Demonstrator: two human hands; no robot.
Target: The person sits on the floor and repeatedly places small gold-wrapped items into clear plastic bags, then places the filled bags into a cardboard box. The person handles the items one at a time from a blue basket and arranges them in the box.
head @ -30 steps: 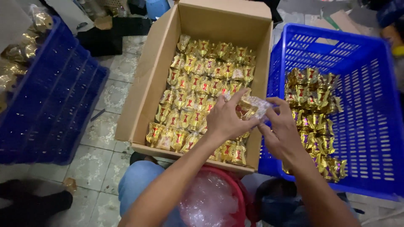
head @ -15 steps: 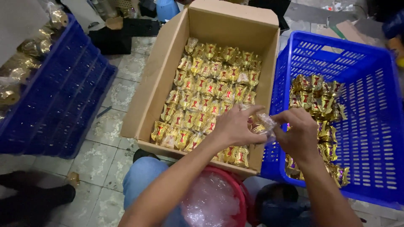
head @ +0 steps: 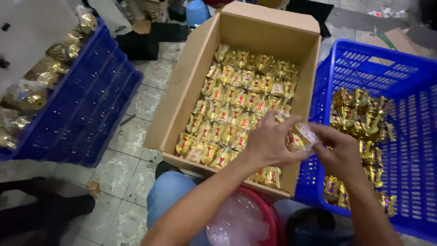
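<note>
Both hands have drifted lower over the cardboard box [head: 182, 109]: left hand [head: 268, 143] and right hand [head: 339, 152] now pinch one clear-wrapped gold packet [head: 298, 138] between closed fingers, above the packed rows

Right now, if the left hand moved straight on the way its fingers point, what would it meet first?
Probably the right hand: the left hand points toward it, both already touching the small gold packet between them. Depth is unclear.

Carton [head: 182, 109] left of crate [head: 409, 73]
</note>
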